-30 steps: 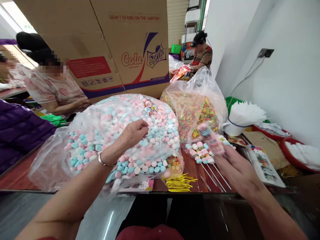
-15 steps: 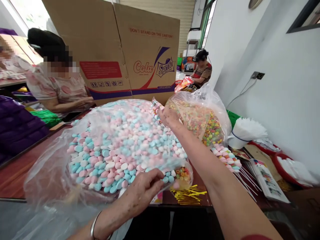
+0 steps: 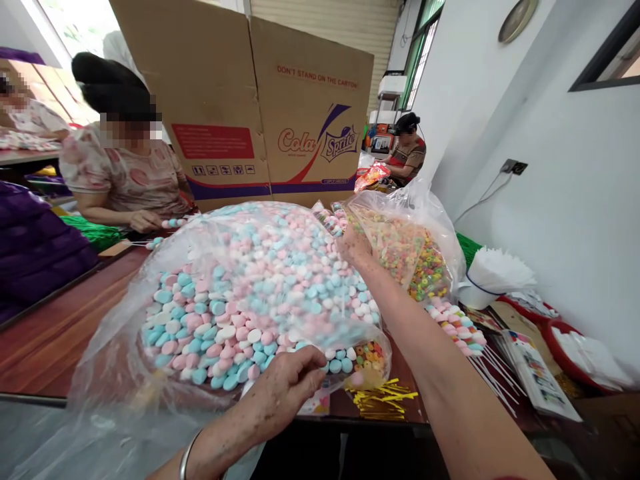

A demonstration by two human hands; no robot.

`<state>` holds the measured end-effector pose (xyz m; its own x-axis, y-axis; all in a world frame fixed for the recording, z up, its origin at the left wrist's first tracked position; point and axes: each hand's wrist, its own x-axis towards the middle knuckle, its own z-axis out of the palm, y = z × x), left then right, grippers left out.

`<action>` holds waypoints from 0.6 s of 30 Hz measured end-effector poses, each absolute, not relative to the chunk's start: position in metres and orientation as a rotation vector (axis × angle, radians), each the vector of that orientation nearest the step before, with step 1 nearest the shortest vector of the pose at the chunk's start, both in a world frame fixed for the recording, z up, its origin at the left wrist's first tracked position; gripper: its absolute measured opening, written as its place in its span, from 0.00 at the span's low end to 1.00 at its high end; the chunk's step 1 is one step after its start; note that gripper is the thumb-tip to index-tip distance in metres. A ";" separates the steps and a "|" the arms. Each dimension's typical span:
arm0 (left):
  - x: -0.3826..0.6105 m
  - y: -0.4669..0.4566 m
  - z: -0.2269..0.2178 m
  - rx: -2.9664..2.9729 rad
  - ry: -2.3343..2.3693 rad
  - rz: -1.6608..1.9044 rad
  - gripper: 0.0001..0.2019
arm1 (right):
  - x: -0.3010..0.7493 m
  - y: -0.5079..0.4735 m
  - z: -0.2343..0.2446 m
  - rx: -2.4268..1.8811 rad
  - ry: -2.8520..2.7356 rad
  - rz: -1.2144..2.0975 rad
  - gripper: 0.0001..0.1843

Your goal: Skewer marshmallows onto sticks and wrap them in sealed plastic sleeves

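My left hand (image 3: 286,388) is at the front edge of a large clear bag of pink, white and blue marshmallows (image 3: 215,327), fingers curled and thumb near the index finger. Anything inside its grip is hidden. Stretched across the pile, my right hand (image 3: 357,247) is at the far side beside clear-wrapped marshmallow skewers (image 3: 327,217). Its fingertips are hidden, so I cannot tell whether it grips them. Close to my left hand lie ring-shaped gummies (image 3: 371,359) and yellow twist ties (image 3: 383,400).
A clear bag of colourful rings (image 3: 425,260) stands behind my right forearm. Marshmallow skewers (image 3: 457,327), a white tub of bags (image 3: 477,293) and red trays (image 3: 560,347) are at the right. A tall carton (image 3: 310,100) stands behind; a co-worker (image 3: 125,160) sits at the left.
The view has shifted slightly, moving most things rightward in it. More of the wrapped skewers shows beside my right hand. The co-worker's hand at the left now has a marshmallow skewer by it.
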<state>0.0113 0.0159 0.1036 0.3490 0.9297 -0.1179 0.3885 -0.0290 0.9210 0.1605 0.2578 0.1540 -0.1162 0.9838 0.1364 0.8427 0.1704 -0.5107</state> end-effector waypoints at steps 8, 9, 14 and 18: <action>0.010 0.030 0.101 1.264 1.125 0.959 0.15 | 0.209 0.224 0.165 -1.149 -1.549 1.057 0.13; 0.011 0.037 0.104 1.197 1.122 1.053 0.17 | 0.214 0.216 0.165 -1.089 -1.530 1.128 0.15; 0.031 0.088 0.127 0.911 0.993 1.382 0.30 | 0.217 0.168 0.154 -0.864 -1.513 1.444 0.22; 0.064 0.119 0.143 0.799 0.710 1.523 0.25 | 0.201 0.136 0.142 -0.788 -1.581 1.557 0.20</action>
